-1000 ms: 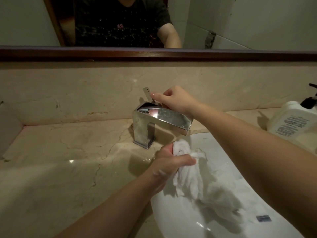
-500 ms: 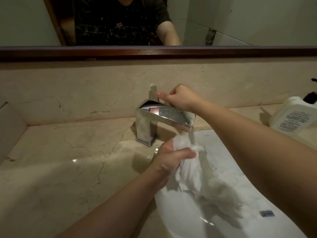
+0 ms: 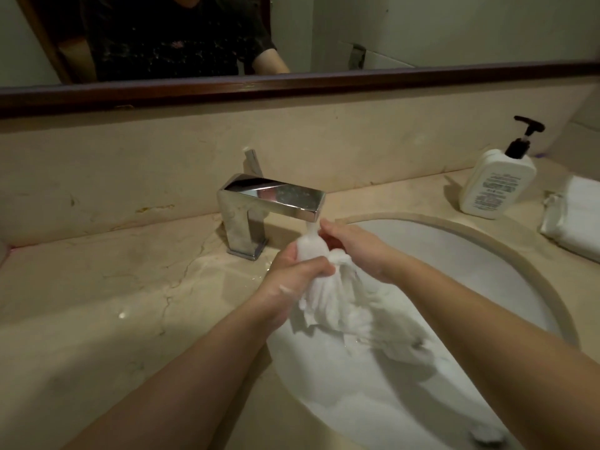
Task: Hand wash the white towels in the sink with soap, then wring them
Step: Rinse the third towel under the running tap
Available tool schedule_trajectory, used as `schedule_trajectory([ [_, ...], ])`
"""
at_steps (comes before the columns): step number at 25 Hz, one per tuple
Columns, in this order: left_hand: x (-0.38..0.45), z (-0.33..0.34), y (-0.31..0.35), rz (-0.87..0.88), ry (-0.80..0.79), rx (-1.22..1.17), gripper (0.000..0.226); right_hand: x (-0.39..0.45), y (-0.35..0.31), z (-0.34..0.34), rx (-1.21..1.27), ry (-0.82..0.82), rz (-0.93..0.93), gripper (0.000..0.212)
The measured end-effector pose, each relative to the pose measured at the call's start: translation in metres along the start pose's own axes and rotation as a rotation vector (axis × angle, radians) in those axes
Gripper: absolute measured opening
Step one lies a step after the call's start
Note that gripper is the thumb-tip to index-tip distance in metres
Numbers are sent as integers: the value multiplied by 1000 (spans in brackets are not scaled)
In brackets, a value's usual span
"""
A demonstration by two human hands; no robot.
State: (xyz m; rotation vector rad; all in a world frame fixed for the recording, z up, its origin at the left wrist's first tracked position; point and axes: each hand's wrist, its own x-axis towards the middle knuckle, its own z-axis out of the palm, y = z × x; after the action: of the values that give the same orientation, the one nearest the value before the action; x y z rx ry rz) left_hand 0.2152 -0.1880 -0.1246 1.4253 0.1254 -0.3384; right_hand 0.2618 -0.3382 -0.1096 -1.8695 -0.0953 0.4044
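A wet white towel (image 3: pixel 328 303) hangs bunched over the left side of the white sink (image 3: pixel 487 287). My left hand (image 3: pixel 292 277) grips its upper part, fingers curled round the cloth. My right hand (image 3: pixel 350 245) holds the top of the bunch from the right, just under the spout of the chrome faucet (image 3: pixel 269 203). Water runs from the spout onto the cloth between my hands. The towel's lower end trails into the basin.
A white pump soap bottle (image 3: pixel 496 186) stands on the marble counter (image 3: pixel 97 303) at the back right. Folded white towels (image 3: pixel 574 219) lie at the right edge. A mirror with a dark frame runs along the wall behind the faucet.
My right hand left the faucet lever and came down onto the towel under the spout. Water now runs. The view shifted right, showing the soap bottle and folded towels.
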Motion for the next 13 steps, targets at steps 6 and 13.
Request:
schedule_trajectory([
  [6, -2, 4, 0, -25, 44, 217, 46, -21, 25, 0, -46, 98, -16, 25],
  [13, 10, 8, -17, 60, 76, 289, 20, -30, 44, -8, 208, 231, -141, 19],
])
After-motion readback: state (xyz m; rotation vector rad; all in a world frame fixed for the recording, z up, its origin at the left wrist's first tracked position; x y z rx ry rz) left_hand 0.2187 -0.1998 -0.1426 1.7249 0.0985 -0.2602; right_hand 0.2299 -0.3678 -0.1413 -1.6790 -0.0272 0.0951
